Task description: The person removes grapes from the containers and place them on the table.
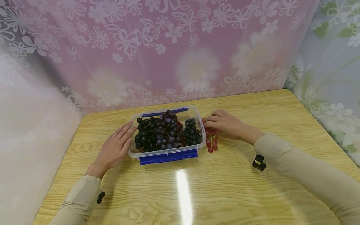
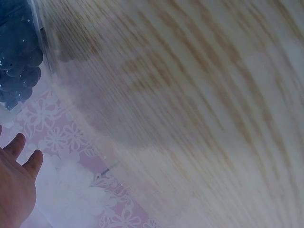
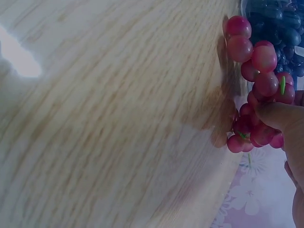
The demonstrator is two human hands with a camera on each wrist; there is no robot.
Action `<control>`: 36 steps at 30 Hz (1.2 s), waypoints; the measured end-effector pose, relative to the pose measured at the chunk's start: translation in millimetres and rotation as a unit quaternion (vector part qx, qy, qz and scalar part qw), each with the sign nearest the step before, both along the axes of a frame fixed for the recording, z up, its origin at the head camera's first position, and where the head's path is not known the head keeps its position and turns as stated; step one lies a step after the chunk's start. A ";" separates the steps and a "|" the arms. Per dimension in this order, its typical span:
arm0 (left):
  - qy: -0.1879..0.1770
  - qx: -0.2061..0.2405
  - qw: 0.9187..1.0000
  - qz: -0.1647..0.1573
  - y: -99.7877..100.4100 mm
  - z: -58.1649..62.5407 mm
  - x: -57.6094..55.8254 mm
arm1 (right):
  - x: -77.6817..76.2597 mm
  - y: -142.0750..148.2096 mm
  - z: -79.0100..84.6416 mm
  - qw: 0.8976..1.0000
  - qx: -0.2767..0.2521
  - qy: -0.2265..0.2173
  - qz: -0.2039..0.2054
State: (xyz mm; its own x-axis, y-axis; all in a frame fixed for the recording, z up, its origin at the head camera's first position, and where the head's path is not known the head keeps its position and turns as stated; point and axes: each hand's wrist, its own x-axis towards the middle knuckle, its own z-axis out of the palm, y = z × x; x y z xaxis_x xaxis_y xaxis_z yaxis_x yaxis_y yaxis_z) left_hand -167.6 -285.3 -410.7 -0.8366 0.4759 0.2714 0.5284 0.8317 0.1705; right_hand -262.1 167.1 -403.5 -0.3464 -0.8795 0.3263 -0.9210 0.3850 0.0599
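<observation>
A clear plastic box (image 1: 200, 116) with blue clips stands on the table, holding several bunches of dark grapes (image 1: 168, 131). My left hand (image 1: 113, 150) rests its straight fingers along the box's left side; in the left wrist view that hand (image 2: 18, 185) shows at the lower left. Just right of the box, a bunch of red grapes (image 1: 211, 144) with green stems is gripped by my right hand (image 1: 225, 125). The right wrist view shows the thumb pressed among the red grapes (image 3: 264, 84), close beside the box's wall.
The wood-grain table (image 1: 236, 193) runs back to a pink flowered curtain (image 1: 157, 62). Another flowered cloth (image 1: 334, 93) hangs along the right side, and a pale wall (image 1: 33, 131) borders the left. Blue clip flaps (image 1: 168, 157) stick out at the box's front.
</observation>
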 end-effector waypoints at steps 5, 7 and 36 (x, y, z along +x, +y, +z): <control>0.001 0.001 1.000 -0.001 0.2 0.1 -0.1 | 0.2 0.7 -2.1 1.000 -0.004 -0.006 0.008; 0.002 0.002 1.000 0.000 0.0 0.0 -0.4 | 0.3 0.8 -2.5 1.000 -0.007 -0.006 0.011; -0.009 0.000 1.000 0.006 2.3 2.8 2.3 | 28.4 -1.7 42.6 0.944 -0.003 -0.277 -0.179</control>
